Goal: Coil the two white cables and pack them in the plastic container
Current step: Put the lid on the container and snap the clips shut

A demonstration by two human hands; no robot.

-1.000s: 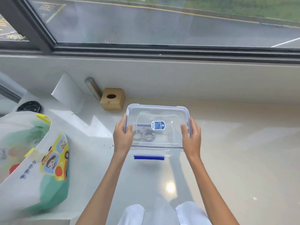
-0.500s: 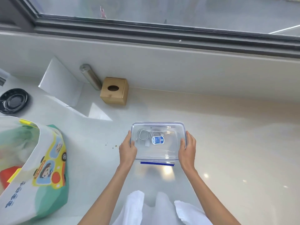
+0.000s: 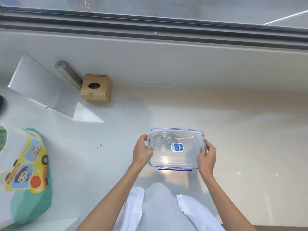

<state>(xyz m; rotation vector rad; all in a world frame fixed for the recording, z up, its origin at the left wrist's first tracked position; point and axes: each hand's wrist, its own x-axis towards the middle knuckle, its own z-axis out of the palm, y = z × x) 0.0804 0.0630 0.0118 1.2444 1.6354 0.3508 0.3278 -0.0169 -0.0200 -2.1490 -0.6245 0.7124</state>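
Observation:
A clear plastic container (image 3: 190,160) with a blue-edged lid and a blue label sits low over the pale counter, lid on. Coiled white cables (image 3: 164,140) show through the lid in its far left corner, with a small white plug beside them. My left hand (image 3: 142,151) grips the container's left side, thumb on the lid edge. My right hand (image 3: 207,155) holds the right side the same way.
A wooden box (image 3: 96,89) with a round hole and a metal cylinder (image 3: 69,75) stand at the back left by the wall. A colourful cartoon bag (image 3: 26,170) fills the left edge. White trouser legs (image 3: 160,209) are below the container.
Both hands have brought the closed container down and nearer to me, from a raised, tilted hold to lying flat. The cables inside slid to the far left corner.

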